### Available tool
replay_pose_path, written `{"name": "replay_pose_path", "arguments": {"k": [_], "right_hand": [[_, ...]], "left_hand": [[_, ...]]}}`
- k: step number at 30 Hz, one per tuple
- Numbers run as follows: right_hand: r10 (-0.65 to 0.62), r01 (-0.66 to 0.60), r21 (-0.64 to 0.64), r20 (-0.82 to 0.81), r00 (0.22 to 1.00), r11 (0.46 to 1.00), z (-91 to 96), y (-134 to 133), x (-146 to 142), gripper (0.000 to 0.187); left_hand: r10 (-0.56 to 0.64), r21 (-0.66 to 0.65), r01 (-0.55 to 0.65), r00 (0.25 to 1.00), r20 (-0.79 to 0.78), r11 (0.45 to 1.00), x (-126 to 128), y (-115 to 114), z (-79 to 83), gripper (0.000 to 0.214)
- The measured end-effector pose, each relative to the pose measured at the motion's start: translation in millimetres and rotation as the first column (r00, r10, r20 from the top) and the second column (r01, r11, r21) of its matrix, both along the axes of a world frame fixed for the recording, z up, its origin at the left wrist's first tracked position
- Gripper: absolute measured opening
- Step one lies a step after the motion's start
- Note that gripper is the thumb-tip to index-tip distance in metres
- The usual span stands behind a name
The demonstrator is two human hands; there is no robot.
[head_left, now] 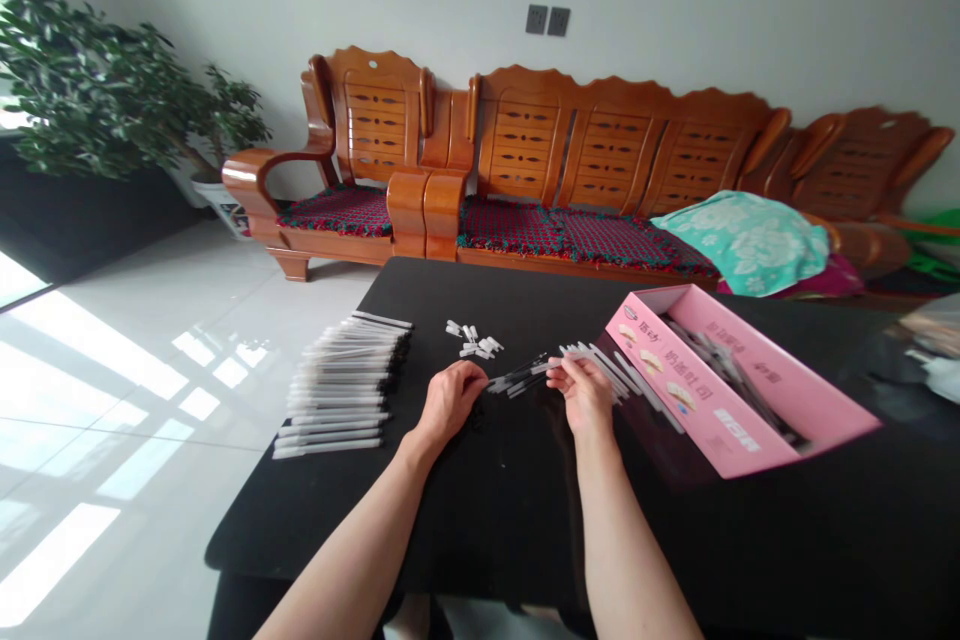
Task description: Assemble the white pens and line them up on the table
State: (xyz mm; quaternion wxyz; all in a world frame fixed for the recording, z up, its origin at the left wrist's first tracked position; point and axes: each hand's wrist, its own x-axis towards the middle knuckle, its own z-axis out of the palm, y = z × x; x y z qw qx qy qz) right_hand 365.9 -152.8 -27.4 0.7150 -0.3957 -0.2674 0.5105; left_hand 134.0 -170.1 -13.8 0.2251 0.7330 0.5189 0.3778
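My left hand [450, 398] rests on the black table [480, 510] with its fingers curled at the left end of a small bunch of pen parts [517, 378]. My right hand [583, 390] pinches a thin translucent pen tube [559, 365] at the bunch's right end. More translucent tubes [622, 372] fan out beside the right hand, against the pink box [742, 410]. A neat row of assembled white pens [349, 380] lies left of the left hand. A small heap of white caps [474, 340] sits just beyond both hands.
The pink cardboard box lies open on the right with dark pens inside. Behind the table stands a wooden sofa set [585, 160] with red cushions and a teal pillow [742, 240]. A potted plant [112, 90] fills the far left. White tiled floor [120, 390] lies left.
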Motion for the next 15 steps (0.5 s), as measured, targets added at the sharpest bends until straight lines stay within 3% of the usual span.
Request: {"name": "replay_pose_path", "arguments": {"k": [3, 5, 7, 9, 13, 15], "right_hand": [[0.185, -0.185, -0.03, 0.003, 0.983, 0.982, 2.7, -4, -8, 0.028], [0.336, -0.335, -0.062, -0.001, 0.942, 0.94, 4.1, -7, -12, 0.026], [0.411, -0.412, -0.084, -0.032, 0.911, 0.907, 4.2, -8, -12, 0.024], [0.359, -0.366, -0.081, -0.095, 0.929, 0.927, 3.2, -7, -8, 0.02], [0.103, -0.114, -0.032, -0.242, 0.965, 0.993, 1.4, -2, 3, 0.009], [0.082, -0.09, -0.019, -0.256, 0.963, 0.996, 1.8, -1, 5, 0.007]], "left_hand": [[-0.015, -0.008, 0.016, 0.999, 0.035, 1.0, 6, -4, 4.3, 0.01], [-0.042, 0.003, 0.042, 0.998, 0.045, 0.999, 11, -6, 6.6, 0.012], [-0.062, 0.026, 0.061, 0.997, 0.051, 0.998, 13, -7, 8.1, 0.015], [-0.022, 0.063, 0.018, 0.998, 0.059, 0.998, 10, -4, 7.6, 0.018], [0.196, 0.137, -0.2, 0.98, 0.045, 0.97, -3, 14, -2.5, 0.019], [0.204, 0.162, -0.199, 0.979, -0.013, 0.967, -10, 24, -10.1, 0.025]]}}
